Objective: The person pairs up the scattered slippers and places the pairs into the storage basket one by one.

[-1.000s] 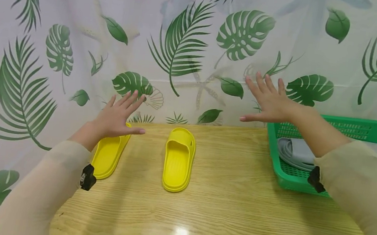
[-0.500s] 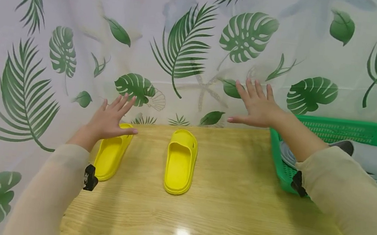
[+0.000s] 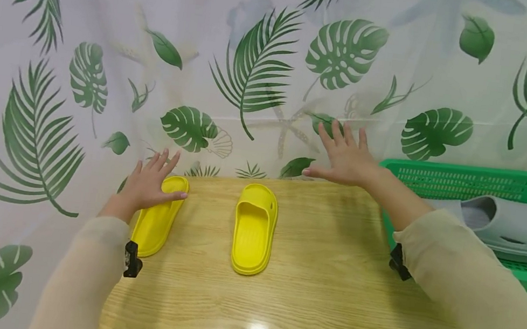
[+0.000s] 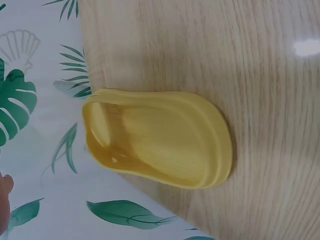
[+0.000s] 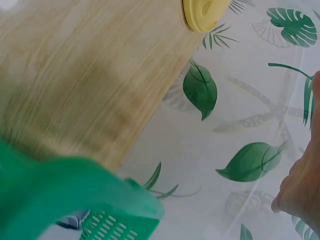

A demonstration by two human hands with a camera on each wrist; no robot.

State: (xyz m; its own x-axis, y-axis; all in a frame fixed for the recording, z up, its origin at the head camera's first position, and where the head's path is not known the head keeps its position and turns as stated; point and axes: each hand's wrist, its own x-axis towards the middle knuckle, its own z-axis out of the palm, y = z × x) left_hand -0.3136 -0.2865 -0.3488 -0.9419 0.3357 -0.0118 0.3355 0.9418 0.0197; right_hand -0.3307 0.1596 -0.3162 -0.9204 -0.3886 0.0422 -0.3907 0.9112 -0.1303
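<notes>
Two yellow slippers lie apart on the wooden table. Over the toe end of the left slipper (image 3: 155,228) is my left hand (image 3: 146,181), fingers spread and holding nothing; it hides part of that slipper. The same slipper (image 4: 160,137) fills the middle of the left wrist view. My right hand (image 3: 344,157) hovers near the table's back edge, fingers spread, between the right slipper (image 3: 253,231) and the green basket (image 3: 477,175). In the right wrist view a bit of a yellow slipper (image 5: 204,15) shows at the top.
Grey slippers (image 3: 520,223) lie in the green basket on the right, partly behind my right forearm. A leaf-printed curtain (image 3: 265,67) hangs along the back and left of the wooden table (image 3: 318,279).
Both hands have come lower in the head view, the right one also moving left, away from the basket. More of the grey slippers now shows. The yellow slippers stay in place.
</notes>
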